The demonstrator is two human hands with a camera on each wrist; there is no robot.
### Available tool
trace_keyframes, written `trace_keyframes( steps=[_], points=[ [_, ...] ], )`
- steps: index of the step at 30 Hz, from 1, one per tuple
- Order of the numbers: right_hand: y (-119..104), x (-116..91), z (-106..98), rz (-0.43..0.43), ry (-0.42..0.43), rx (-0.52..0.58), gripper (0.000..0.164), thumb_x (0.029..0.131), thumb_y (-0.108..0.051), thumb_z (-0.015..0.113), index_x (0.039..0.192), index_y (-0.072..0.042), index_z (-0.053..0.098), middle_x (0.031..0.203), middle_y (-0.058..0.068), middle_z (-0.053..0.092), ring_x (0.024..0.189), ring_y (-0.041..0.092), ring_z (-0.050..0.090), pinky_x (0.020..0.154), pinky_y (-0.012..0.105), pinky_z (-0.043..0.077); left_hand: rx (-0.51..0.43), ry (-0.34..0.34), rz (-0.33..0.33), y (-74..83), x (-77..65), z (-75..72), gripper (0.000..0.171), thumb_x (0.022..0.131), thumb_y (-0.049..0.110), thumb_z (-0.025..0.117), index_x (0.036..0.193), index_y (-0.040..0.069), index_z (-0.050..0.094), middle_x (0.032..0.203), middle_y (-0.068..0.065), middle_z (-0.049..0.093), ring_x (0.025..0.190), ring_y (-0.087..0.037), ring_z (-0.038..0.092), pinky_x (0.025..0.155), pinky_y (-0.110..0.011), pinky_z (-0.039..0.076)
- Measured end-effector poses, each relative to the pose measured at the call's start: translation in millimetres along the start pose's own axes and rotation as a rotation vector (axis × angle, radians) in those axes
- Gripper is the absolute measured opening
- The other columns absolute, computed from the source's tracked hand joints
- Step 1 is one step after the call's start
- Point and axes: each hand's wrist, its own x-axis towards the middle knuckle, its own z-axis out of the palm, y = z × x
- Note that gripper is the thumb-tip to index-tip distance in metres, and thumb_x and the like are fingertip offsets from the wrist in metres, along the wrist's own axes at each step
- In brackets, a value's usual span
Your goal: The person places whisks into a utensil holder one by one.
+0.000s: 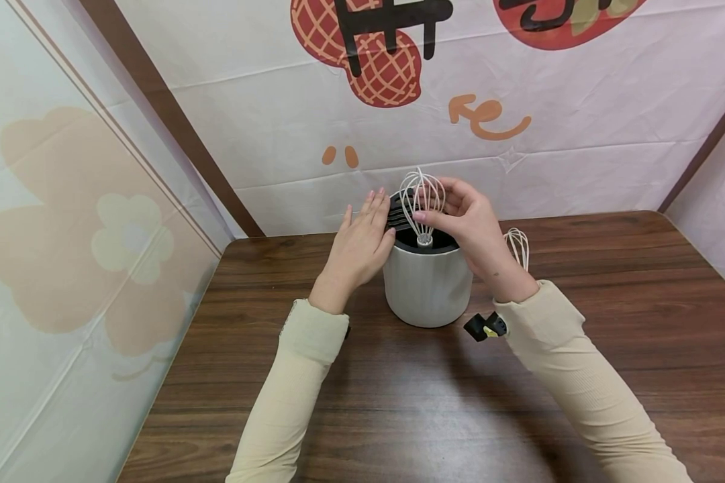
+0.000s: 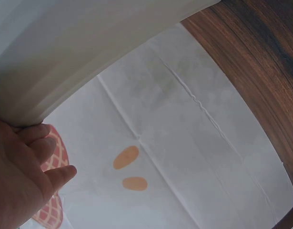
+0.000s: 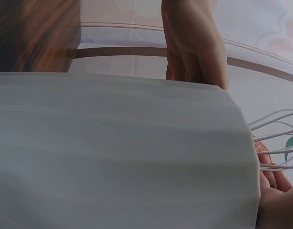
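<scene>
A white utensil holder (image 1: 427, 288) with a black inner rim stands upright on the table. In it is a wire whisk (image 1: 423, 201), its wire head up above the rim, beside a black slotted utensil (image 1: 401, 216). My right hand (image 1: 468, 221) holds the whisk's wires, thumb in front and fingers behind. Straight-fingered, my left hand (image 1: 362, 238) rests against the holder's left side near the rim. The left wrist view has the holder's wall (image 2: 89, 52) above the left hand (image 2: 17, 176). In the right wrist view, the holder (image 3: 127, 148) hides much of the right hand (image 3: 279, 205).
Behind my right wrist shows a second set of whisk wires (image 1: 517, 247). A small black device (image 1: 486, 327) sits at the right cuff. The wooden table (image 1: 411, 416) meets a printed cloth wall (image 1: 260, 121) at the back and another cloth panel (image 1: 84, 268) at left.
</scene>
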Motion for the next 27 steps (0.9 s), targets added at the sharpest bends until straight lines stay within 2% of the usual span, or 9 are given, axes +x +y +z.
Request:
trace_keyframes(
  steps=[9,18,27],
  points=[
    [-0.9,-0.1,0.4,-0.004,0.002,-0.008,0.047,0.08,0.008,0.066,0.125,0.004,0.052,0.11,0.005,0.063,0.109,0.025,0.057,0.083,0.024,0.049,0.004,-0.001,-0.002,0.1,-0.4,-0.3,0.058,0.1,0.03,0.029,0.151,0.004,0.019,0.157,-0.004,0.013,0.144,-0.014,0.005,0.115,-0.043,0.002],
    [-1.5,-0.6,-0.1,0.001,0.004,-0.029,0.053,0.08,0.009,0.066,0.13,0.003,0.049,0.122,0.014,0.058,0.111,0.026,0.055,0.083,0.023,0.049,0.012,0.005,0.005,0.2,-0.2,0.3,0.058,0.1,0.03,0.029,0.15,0.004,0.02,0.157,-0.005,0.015,0.144,-0.015,0.007,0.115,-0.046,0.006],
    [-2.0,-2.0,-0.4,-0.007,-0.001,-0.043,0.054,0.08,0.008,0.066,0.131,0.002,0.05,0.116,0.004,0.061,0.11,0.023,0.056,0.083,0.023,0.049,0.015,0.002,0.001,0.2,0.1,0.2,0.057,0.1,0.03,0.029,0.151,0.004,0.019,0.157,-0.005,0.014,0.144,-0.016,0.006,0.115,-0.046,0.006]
  ],
)
